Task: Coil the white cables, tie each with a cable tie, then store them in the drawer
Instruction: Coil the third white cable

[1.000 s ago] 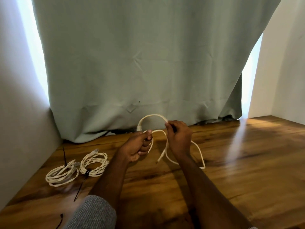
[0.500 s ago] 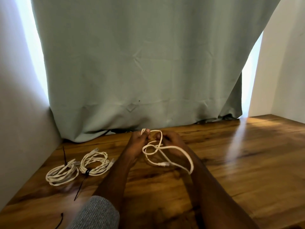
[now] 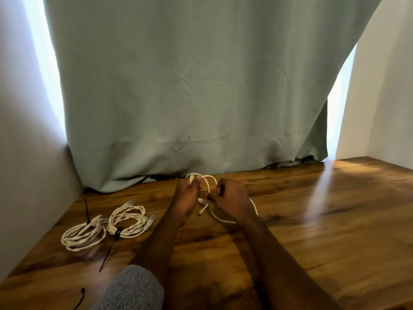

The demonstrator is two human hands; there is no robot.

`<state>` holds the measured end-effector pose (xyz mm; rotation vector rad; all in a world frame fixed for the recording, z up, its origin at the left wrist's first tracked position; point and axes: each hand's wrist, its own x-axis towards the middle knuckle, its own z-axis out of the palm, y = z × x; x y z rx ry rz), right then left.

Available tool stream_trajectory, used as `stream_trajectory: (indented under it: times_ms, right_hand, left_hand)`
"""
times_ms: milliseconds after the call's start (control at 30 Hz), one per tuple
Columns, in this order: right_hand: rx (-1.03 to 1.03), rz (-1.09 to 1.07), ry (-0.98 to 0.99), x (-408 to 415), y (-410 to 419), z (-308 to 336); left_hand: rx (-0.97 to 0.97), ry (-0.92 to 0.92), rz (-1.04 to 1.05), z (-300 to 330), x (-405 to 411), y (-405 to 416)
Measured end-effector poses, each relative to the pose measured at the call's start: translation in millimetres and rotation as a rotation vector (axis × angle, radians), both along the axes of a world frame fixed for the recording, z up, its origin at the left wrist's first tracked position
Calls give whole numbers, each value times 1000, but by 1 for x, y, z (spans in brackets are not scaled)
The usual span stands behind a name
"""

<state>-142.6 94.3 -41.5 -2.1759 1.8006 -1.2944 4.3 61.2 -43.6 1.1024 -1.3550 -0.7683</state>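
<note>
A loose white cable [image 3: 220,218] hangs in loops between both hands above the wooden table [image 3: 312,220]. My left hand [image 3: 187,195] grips the upper loops, which stick out above its fingers. My right hand [image 3: 230,198] holds the cable too, pinching a strand near the plug end beside the left hand. Two coiled white cables lie at the left: one [image 3: 83,233] bound by a black cable tie [image 3: 87,211], the other [image 3: 129,221] bound by a black tie [image 3: 110,249] whose tail points toward me. No drawer is in view.
A grey-green curtain [image 3: 190,86] hangs behind the table and touches its back edge. White walls close in at the left and right. A loose black cable tie [image 3: 80,299] lies near the front left edge. A grey sleeve [image 3: 134,289] shows at the bottom.
The cable has been gathered from one wide arc into smaller loops. Both hands have come closer together, and the long trailing loop at the right has shortened.
</note>
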Motion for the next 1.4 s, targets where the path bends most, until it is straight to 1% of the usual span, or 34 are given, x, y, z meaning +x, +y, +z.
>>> stream_trajectory:
  times_ms: [33, 100, 167, 267, 367, 433, 500, 567, 600, 667, 700, 733, 767, 800, 833, 900, 933, 967, 1033, 1067, 1133, 1167, 1233, 1300, 1367, 1400]
  right_hand:
    - [-10, -46, -2, 4, 1, -1]
    - [-9, -163, 74, 12, 3, -4]
    - [21, -219, 138, 19, 4, -7]
    - [-17, -102, 43, 28, 5, -10]
    - [-78, 81, -87, 32, 4, -10]
    - [-71, 147, -126, 31, 1, -11]
    - [-70, 180, -120, 24, -1, -14]
    - [-35, 186, -28, 15, 0, -14]
    - [17, 154, 49, 8, 0, -13]
    - [114, 7, 247, -8, -1, -9]
    - [159, -89, 317, -17, -1, -6]
    - [201, -167, 347, -25, -1, -3]
    - [214, -206, 339, -31, 0, 0]
    - [195, -190, 302, -34, 0, 2]
    - [143, -105, 248, -33, 1, 4]
    - [74, 187, 165, -21, 6, 7]
    - [39, 289, 148, -11, 10, 7]
    - [-39, 327, 123, -3, 12, 6]
    - [-253, 284, 11, 6, 12, 4]
    - [-333, 216, -44, 7, 13, 4]
    - [-395, 85, -135, 6, 15, 3]
    - [-364, 30, -187, 6, 16, 3]
    - [-212, -76, -266, 10, 18, 2]
    - [-67, -127, -252, 14, 14, -1]
    - [-27, -184, -236, 18, 8, -6]
    - [-27, -202, -267, 17, 4, -9]
  left_hand:
    - [5, -6, -15, 3, -1, 3]
    - [17, -8, -53, 8, -4, 9]
    - [30, 35, -84, 11, -7, 11]
    - [66, 138, -124, 13, -5, 9]
    - [67, 151, -156, 14, -5, 9]
    - [71, 154, -153, 15, -6, 11]
    - [78, 200, -156, 17, -6, 12]
    - [84, 309, -180, 19, -2, 10]
    - [84, 383, -195, 20, 1, 8]
    - [95, 559, -248, 24, 10, 3]
    - [107, 645, -289, 26, 16, 1]
    - [121, 702, -323, 26, 22, -1]
    - [134, 722, -346, 27, 27, -1]
    - [144, 706, -350, 26, 30, 0]
    - [151, 668, -340, 24, 30, 1]
    - [145, 578, -301, 20, 25, 2]
    - [137, 539, -291, 19, 21, 3]
    - [130, 509, -291, 19, 18, 4]
    - [128, 484, -309, 20, 14, 6]
    - [130, 488, -317, 20, 14, 7]
    - [139, 513, -328, 19, 15, 7]
    - [147, 527, -340, 18, 15, 7]
    - [159, 549, -386, 18, 11, 5]
    - [172, 564, -423, 20, 7, 5]
    - [176, 560, -443, 21, 3, 8]
    - [173, 557, -445, 21, 2, 8]
